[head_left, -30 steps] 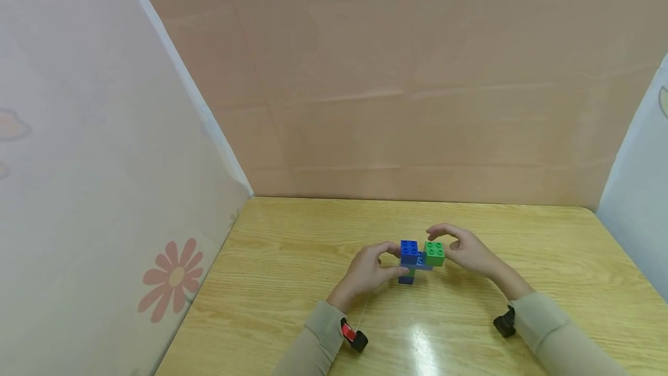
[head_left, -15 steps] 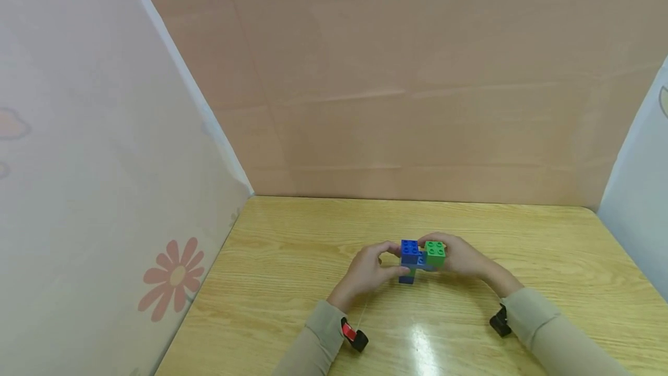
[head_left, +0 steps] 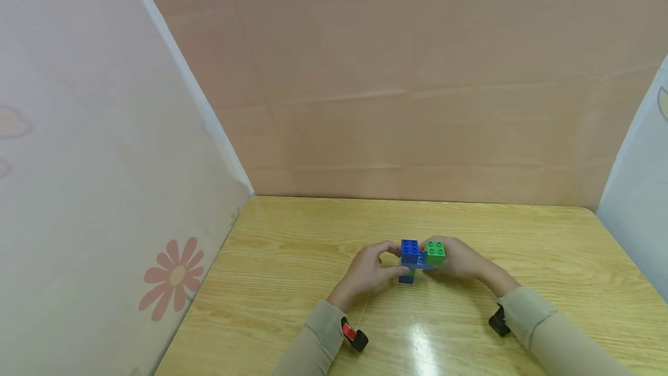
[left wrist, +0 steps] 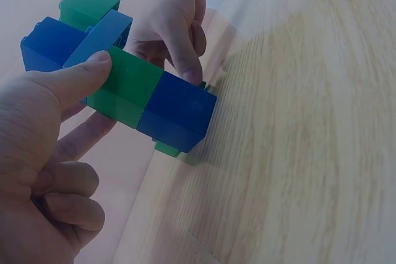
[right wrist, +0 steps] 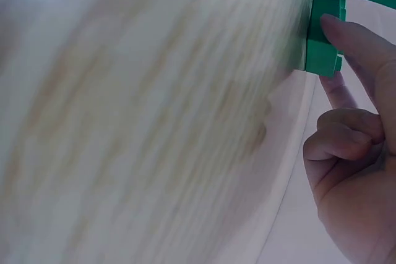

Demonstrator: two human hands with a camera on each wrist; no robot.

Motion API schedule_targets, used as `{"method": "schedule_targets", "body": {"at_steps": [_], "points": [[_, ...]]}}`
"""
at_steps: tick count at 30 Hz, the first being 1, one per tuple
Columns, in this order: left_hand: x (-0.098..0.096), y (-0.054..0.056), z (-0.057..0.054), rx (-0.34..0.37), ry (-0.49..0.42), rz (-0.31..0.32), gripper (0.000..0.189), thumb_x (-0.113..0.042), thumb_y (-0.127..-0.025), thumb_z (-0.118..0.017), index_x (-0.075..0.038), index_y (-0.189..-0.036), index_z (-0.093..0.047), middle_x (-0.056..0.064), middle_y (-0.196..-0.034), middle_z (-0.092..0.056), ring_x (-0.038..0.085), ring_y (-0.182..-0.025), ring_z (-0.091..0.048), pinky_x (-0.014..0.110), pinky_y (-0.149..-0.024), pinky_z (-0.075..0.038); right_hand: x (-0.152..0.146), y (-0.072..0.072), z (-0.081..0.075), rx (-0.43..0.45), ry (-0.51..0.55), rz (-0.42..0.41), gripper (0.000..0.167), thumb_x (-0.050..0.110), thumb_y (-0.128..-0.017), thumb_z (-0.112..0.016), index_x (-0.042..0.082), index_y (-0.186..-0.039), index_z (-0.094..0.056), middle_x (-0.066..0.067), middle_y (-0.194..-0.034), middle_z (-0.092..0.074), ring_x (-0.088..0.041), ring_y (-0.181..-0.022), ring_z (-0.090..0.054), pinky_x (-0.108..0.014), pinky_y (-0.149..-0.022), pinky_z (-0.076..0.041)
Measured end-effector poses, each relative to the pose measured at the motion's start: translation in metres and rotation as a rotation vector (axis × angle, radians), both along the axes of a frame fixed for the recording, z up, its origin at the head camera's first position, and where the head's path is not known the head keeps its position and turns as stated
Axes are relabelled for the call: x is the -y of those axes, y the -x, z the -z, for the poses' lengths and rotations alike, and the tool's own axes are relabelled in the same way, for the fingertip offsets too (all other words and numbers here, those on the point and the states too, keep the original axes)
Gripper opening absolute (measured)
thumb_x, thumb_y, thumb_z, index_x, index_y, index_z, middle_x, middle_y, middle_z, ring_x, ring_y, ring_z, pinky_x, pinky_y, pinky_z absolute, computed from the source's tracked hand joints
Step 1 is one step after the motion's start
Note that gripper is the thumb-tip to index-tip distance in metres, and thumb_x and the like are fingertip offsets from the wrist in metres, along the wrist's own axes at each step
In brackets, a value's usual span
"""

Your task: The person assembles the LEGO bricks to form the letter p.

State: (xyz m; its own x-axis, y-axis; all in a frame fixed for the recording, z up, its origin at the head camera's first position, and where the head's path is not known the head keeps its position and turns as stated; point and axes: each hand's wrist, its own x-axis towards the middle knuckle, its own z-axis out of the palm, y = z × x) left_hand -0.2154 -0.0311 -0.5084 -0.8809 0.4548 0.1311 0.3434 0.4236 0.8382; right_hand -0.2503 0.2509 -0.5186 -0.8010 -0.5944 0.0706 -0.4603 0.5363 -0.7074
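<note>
A small tower of toy building bricks stands on the wooden table. On top, a dark blue brick (head_left: 409,252) and a bright green brick (head_left: 435,253) sit apart on a lighter blue brick (left wrist: 99,40) that juts out to the right. Below it come a green brick (left wrist: 127,88), a lower blue brick (left wrist: 177,108) and, at the bottom, a wider low green brick (right wrist: 320,47). My left hand (head_left: 365,271) pinches the tower around its upper column, thumb at the green brick. Down at the base, my right hand (head_left: 461,260) pinches the low green brick between thumb and finger.
The wooden table (head_left: 292,237) reaches back to a plain tan backdrop (head_left: 334,103). A pale panel with a printed flower (head_left: 176,275) borders the left side, and another pale panel (head_left: 639,190) the right. Dark straps are on both wrists.
The right hand has come down and left from beside the top green brick, and its fingers now grip the base. The left hand and tower have stayed put.
</note>
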Motion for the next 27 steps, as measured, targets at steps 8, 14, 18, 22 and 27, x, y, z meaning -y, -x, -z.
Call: {"method": "schedule_targets", "body": {"at_steps": [8,14,18,22,27], "points": [[-0.001,0.0,-0.001,0.0,0.001,0.0,0.033,-0.04,-0.091,-0.081,-0.028,-0.121,-0.072,-0.02,-0.114,-0.068,0.014,-0.118,-0.063,0.029,-0.087,-0.052,-0.002,-0.001,-0.007,-0.022,0.021,0.079,0.039,0.005,-0.089,-0.081,0.017,-0.125,-0.072,-0.007,-0.125,-0.07,-0.036,-0.117,-0.064,-0.056,-0.09,-0.054],[0.0,-0.001,-0.001,0.001,0.011,-0.005,0.034,-0.04,-0.092,-0.081,-0.027,-0.121,-0.072,-0.02,-0.114,-0.068,0.014,-0.118,-0.063,0.029,-0.087,-0.052,-0.004,0.0,-0.019,-0.033,0.024,0.116,0.04,-0.004,-0.094,-0.066,0.016,-0.128,-0.072,-0.011,-0.13,-0.068,-0.035,-0.113,-0.062,-0.04,-0.073,-0.053],[0.0,-0.001,-0.001,0.005,0.008,-0.006,0.033,-0.041,-0.092,-0.081,-0.028,-0.121,-0.072,-0.021,-0.114,-0.067,0.014,-0.116,-0.063,0.029,-0.085,-0.051,-0.006,-0.002,-0.027,-0.052,0.019,0.142,0.051,-0.011,-0.087,-0.063,0.016,-0.129,-0.071,-0.009,-0.132,-0.067,-0.04,-0.122,-0.059,-0.053,-0.081,-0.055],[0.0,-0.001,-0.001,0.011,0.006,-0.007,0.034,-0.042,-0.091,-0.081,-0.029,-0.121,-0.072,-0.022,-0.113,-0.067,0.013,-0.116,-0.063,0.028,-0.085,-0.051,-0.007,-0.002,-0.034,-0.083,0.021,0.154,0.043,-0.003,-0.091,-0.071,0.016,-0.129,-0.072,-0.008,-0.133,-0.067,-0.045,-0.13,-0.054,-0.069,-0.092,-0.049],[-0.001,-0.002,-0.003,0.015,0.006,-0.009,0.033,-0.042,-0.091,-0.081,-0.03,-0.121,-0.072,-0.022,-0.113,-0.067,0.013,-0.116,-0.063,0.028,-0.085,-0.051,-0.009,-0.003,-0.04,-0.115,0.039,0.155,0.037,0.008,-0.092,-0.078,0.015,-0.128,-0.072,-0.009,-0.132,-0.067,-0.046,-0.129,-0.055,-0.072,-0.092,-0.047]]}}
